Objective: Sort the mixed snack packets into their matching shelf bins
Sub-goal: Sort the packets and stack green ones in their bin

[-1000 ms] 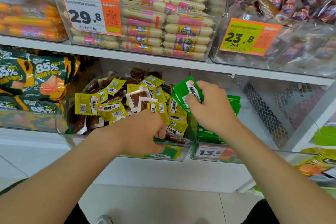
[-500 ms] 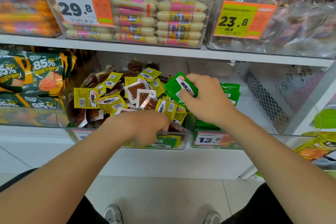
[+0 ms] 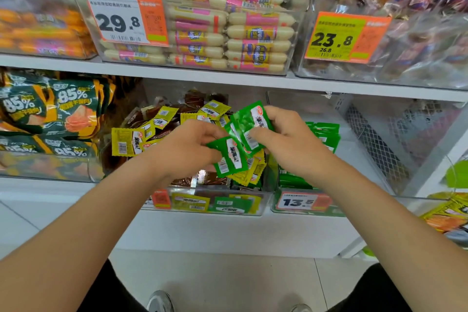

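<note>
My right hand [image 3: 286, 142] holds a small bunch of green packets [image 3: 250, 121] above the middle clear bin [image 3: 202, 210]. My left hand [image 3: 187, 147] pinches another green packet [image 3: 229, 157] just below and left of that bunch, the two nearly touching. The middle bin holds mixed yellow packets [image 3: 126, 144], brown ones and some green ones at its front. To its right, a clear bin [image 3: 304, 208] with a 13.5 price tag holds a stack of green packets [image 3: 326, 134].
Dark green 85% bags [image 3: 50, 114] fill the bin at the left. The upper shelf [image 3: 228, 78] carries bins of pink-labelled sausages, orange sausages and wrapped snacks. A wire mesh divider [image 3: 374, 144] stands at the right. My shoes show on the floor below.
My left hand rose out of the mixed bin with a green packet and came up beside my right hand's bunch. The camera moved closer to the shelf.
</note>
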Available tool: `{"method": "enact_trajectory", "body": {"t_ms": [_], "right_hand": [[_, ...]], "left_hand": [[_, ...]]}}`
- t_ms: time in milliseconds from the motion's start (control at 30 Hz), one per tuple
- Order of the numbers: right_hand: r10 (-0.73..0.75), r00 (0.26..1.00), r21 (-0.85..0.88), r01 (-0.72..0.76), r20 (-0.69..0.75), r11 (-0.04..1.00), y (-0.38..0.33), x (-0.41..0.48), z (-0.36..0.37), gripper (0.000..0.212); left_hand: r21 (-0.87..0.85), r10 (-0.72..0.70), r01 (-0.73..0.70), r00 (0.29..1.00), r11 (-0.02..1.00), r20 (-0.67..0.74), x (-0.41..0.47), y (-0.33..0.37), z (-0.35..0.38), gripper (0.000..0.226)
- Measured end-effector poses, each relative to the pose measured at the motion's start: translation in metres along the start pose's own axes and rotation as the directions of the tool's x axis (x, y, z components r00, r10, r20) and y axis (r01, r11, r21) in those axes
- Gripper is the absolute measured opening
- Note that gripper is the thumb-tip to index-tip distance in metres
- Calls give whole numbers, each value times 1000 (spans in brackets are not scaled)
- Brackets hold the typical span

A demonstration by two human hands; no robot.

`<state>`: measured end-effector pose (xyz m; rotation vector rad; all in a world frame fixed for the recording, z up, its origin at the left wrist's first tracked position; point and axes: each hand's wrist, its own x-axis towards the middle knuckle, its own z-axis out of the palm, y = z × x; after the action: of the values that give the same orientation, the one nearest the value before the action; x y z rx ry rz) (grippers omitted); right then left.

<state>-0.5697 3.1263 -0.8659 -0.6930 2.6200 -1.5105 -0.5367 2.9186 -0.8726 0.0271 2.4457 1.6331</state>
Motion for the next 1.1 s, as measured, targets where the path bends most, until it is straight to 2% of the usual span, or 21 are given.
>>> {"method": "enact_trajectory", "body": {"t_ms": [100, 200, 233, 300, 333, 367, 400, 433, 467, 500, 533, 600, 733, 833, 900, 967, 1033, 1100], "right_hand": [[-5, 998, -151, 14, 55, 988, 0, -3, 8, 11], [-37, 998, -216, 47, 54, 975, -1, -5, 16, 37], [-54, 997, -234, 65, 51, 970, -2, -6, 18, 38], [-108, 993, -248, 114, 38, 962, -4, -7, 18, 25], [-123, 992, -252, 123, 15, 960, -3, -7, 17, 20], [-123, 992, -250, 114, -22, 962, -2, -7, 16, 19], [-113, 991, -245, 93, -69, 965, 0, -6, 15, 21], [-97, 989, -239, 68, -113, 969, 2, -5, 13, 24], [-74, 987, -236, 39, -143, 971, 5, -4, 11, 26], [-53, 987, -232, 16, -154, 973, 7, -3, 10, 27], [-40, 988, -230, 4, -150, 973, 9, -3, 9, 25], [-43, 992, -247, 13, -120, 969, 12, -3, 9, 21], [-83, 994, -293, 59, -73, 954, 13, -5, 12, 18], [-81, 996, -328, 61, -48, 943, 15, -3, 13, 21], [-76, 996, -334, 57, -43, 941, 16, -2, 13, 27], [-74, 996, -320, 57, -40, 946, 17, -1, 12, 30], [-86, 996, -291, 71, -37, 954, 15, -2, 11, 26], [-97, 995, -256, 86, -29, 963, 13, -3, 9, 18]], "left_hand": [[-179, 71, -77, 997, 981, -41, 1, 0, -1, 38], [-314, 154, -158, 987, 936, -39, -3, 4, 0, 39], [-326, 174, -178, 984, 928, -42, -4, 5, 1, 40], [-321, 145, -163, 986, 933, -78, -4, 5, 1, 40], [-250, 118, -143, 987, 958, -111, -4, 3, 1, 38], [-93, 111, -125, 983, 988, -145, -5, 1, 2, 34], [143, 132, -110, 979, 984, -156, -6, -3, 3, 28], [391, 160, -104, 980, 915, -115, -7, -7, 5, 24], [591, 163, -122, 987, 797, -15, -10, -11, 7, 28], [724, 116, -152, 988, 673, 100, -12, -16, 9, 34], [800, 42, -180, 981, 572, 191, -15, -19, 11, 38], [860, -78, -207, 959, 466, 273, -18, -21, 15, 38], [887, -68, -218, 961, 407, 268, -16, -20, 19, 22], [886, -35, -234, 962, 401, 270, -14, -22, 17, 15], [870, 35, -229, 971, 438, 238, -11, -23, 13, 11], [814, 109, -222, 975, 537, 193, -9, -22, 8, 10], [737, 92, -165, 986, 656, 138, -8, -18, 0, 20], [595, 75, -143, 988, 791, 137, -11, -14, -7, 19]]}}
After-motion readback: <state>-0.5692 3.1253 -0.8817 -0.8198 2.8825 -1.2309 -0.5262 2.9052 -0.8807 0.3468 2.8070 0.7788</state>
